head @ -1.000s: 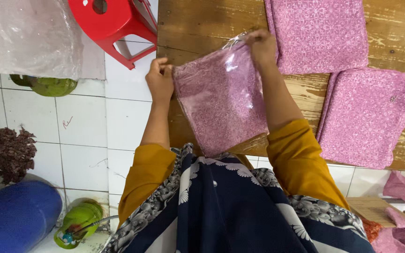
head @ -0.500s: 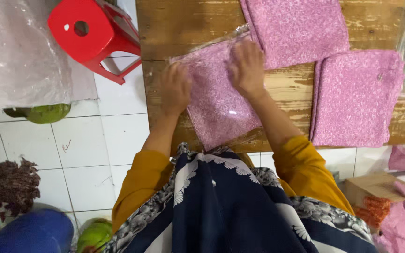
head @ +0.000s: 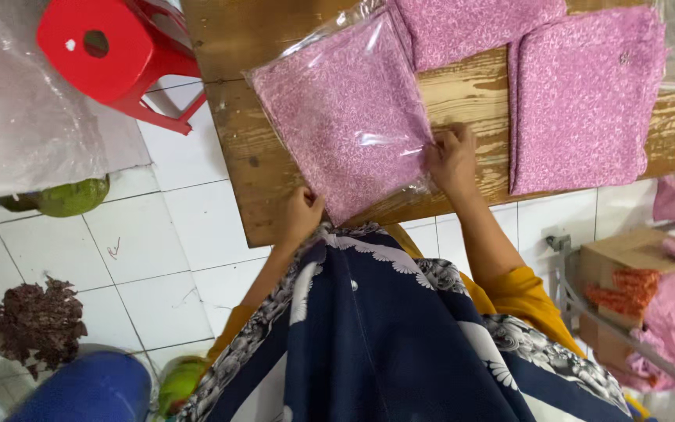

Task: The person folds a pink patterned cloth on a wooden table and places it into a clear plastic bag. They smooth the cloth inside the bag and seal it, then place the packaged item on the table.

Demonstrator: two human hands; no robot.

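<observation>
a person's left hand [head: 300, 217] and right hand [head: 452, 159] pressed on the near corners of a clear plastic bag [head: 347, 117] holding folded pink cloth, which lay flat on a wooden table [head: 462, 86] near its front edge; the right hand's fingers pinched the bag's lower right corner, while the left hand's grasp at the bottom corner could not be made out. two more folded pink cloths [head: 583, 94] lay beside it, and a red stool [head: 115, 55] stood on the white tiled floor [head: 173, 258]. the slick bag hung close to the table's edge and could have slid off if a hand let go. a second before, both hands held the bag up in the air by its top; half a second before, they were flattening it from above.
</observation>
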